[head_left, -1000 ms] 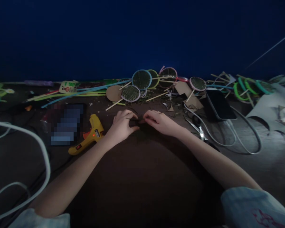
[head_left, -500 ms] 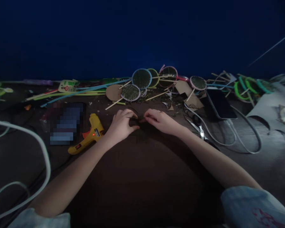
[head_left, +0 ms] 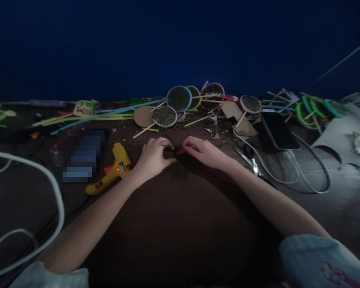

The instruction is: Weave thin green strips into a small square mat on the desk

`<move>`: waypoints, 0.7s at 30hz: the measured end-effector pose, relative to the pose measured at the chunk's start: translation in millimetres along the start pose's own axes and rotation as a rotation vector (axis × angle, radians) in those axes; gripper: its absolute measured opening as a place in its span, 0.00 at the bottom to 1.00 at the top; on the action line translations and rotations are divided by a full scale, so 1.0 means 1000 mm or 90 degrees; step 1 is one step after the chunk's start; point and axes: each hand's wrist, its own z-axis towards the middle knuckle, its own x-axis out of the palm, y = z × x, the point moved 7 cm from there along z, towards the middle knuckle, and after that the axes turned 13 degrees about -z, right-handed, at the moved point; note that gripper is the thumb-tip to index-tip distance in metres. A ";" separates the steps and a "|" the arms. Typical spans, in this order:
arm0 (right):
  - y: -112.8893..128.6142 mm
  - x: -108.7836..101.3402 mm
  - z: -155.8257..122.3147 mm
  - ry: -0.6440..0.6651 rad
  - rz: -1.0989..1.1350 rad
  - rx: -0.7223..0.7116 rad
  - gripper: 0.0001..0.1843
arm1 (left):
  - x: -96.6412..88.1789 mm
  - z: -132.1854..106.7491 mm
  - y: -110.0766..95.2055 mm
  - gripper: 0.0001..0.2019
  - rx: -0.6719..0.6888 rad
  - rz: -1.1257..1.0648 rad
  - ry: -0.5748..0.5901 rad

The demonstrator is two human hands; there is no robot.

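Over the middle of the dark table, my left hand (head_left: 156,157) curves its thumb and fingers around the edge of some dark green thin strips (head_left: 179,172). My right hand (head_left: 199,151) faces it a short distance away, fingertips pinched together at the same dark piece. Dim light hides much of what lies between the fingertips. A yellow glue gun (head_left: 115,170) with a lit red light rests beside my left wrist. To the right of my right hand lie scissors (head_left: 253,162), partly open.
Round woven fans on sticks (head_left: 165,116) lie along the back among scraps and cardboard (head_left: 244,126). A phone with a cable (head_left: 279,130) is at right, and a blurred-out screen (head_left: 85,154) at left. A white cable (head_left: 58,200) loops at far left.
My right fingers have shifted very slightly. Otherwise both hands keep nearly the same place and grip.
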 end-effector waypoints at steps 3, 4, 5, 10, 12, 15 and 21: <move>-0.001 0.000 0.001 0.001 -0.004 0.007 0.08 | 0.000 0.000 -0.001 0.08 0.005 -0.011 -0.017; -0.002 0.000 0.001 0.001 -0.007 0.008 0.08 | 0.000 0.000 -0.002 0.07 0.008 -0.012 -0.024; -0.002 0.000 0.001 0.002 -0.008 0.009 0.08 | 0.000 0.000 -0.002 0.06 0.007 -0.009 -0.033; -0.004 0.001 0.001 0.001 -0.013 0.011 0.08 | 0.001 0.000 -0.005 0.05 -0.002 0.016 -0.060; -0.004 0.001 0.000 0.000 -0.015 0.012 0.08 | 0.001 0.000 -0.005 0.05 0.001 0.015 -0.070; -0.004 0.001 0.000 0.000 -0.012 0.014 0.08 | 0.002 0.000 -0.004 0.03 0.004 0.017 -0.086; -0.001 -0.001 0.001 -0.006 -0.007 0.010 0.06 | 0.004 0.002 0.000 0.03 -0.003 0.061 -0.119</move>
